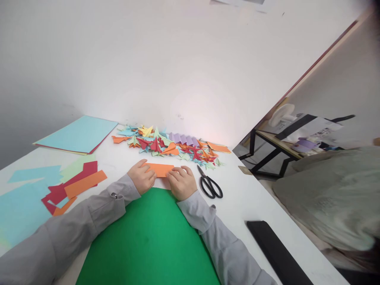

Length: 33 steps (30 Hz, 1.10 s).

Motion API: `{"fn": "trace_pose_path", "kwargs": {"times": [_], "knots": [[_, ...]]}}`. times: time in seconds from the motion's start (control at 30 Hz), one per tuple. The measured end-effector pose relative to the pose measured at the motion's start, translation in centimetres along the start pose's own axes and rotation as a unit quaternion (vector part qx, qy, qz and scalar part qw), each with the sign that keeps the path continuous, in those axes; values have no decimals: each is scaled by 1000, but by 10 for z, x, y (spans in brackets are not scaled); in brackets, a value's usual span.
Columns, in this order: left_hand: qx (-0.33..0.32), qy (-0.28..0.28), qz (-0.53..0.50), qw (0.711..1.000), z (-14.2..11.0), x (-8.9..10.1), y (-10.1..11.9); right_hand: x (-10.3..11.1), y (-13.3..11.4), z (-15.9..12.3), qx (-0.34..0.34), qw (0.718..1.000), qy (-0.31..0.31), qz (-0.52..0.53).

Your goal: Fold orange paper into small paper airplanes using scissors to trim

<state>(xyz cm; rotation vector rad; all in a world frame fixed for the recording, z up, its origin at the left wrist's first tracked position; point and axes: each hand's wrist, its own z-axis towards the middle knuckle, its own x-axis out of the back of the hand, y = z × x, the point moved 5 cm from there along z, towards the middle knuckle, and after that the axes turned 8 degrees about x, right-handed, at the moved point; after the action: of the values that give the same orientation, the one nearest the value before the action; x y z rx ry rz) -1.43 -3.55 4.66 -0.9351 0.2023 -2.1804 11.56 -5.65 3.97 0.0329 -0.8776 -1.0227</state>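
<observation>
An orange strip of paper (162, 170) is stretched between my two hands over the white table, just beyond the far edge of a green sheet (148, 237). My left hand (141, 177) is closed on the strip's left end. The right end is pinched by my right hand (182, 183), its fingers bent over the paper. A pair of black-handled scissors (210, 185) lies right of my right hand, blades pointing away. Behind the strip spreads a pile of small folded paper pieces (156, 145) in red, orange, green, blue and yellow, with a pleated purple paper (184, 139) among them.
Blue sheets (78, 132) are stacked at the back left. Nearer lie cut scraps, including an orange strip (85, 184) and red pieces (80, 176). A long black object (276, 249) rests at the right. Beyond the table edge are a shelf (277, 143) and grey-green fabric (332, 198).
</observation>
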Motion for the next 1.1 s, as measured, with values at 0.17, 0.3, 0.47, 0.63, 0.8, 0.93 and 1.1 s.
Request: {"fn": "trace_pose_path", "kwargs": {"times": [0.17, 0.3, 0.47, 0.63, 0.8, 0.93, 1.1], "knots": [[27, -5, 10, 1000, -9, -5, -16, -2, 11, -7, -25, 1000, -6, -15], [24, 13, 7, 1000, -13, -4, -23, -3, 12, -8, -26, 999, -6, -21], [18, 30, 9, 999, -9, 6, -26, -2, 11, -5, -34, 999, 10, -28], [32, 27, 13, 999, -12, 4, -34, -5, 14, -9, -42, 999, 15, -19], [70, 42, 30, 996, -18, 6, -49, -5, 28, -21, -83, 996, 19, -20], [67, 66, 5, 996, -10, 14, -34, -6, 17, -12, -57, 998, 12, -18], [20, 50, -28, 998, 2, 10, 2, -7, -12, 9, -15, 1000, 1, 3]]}}
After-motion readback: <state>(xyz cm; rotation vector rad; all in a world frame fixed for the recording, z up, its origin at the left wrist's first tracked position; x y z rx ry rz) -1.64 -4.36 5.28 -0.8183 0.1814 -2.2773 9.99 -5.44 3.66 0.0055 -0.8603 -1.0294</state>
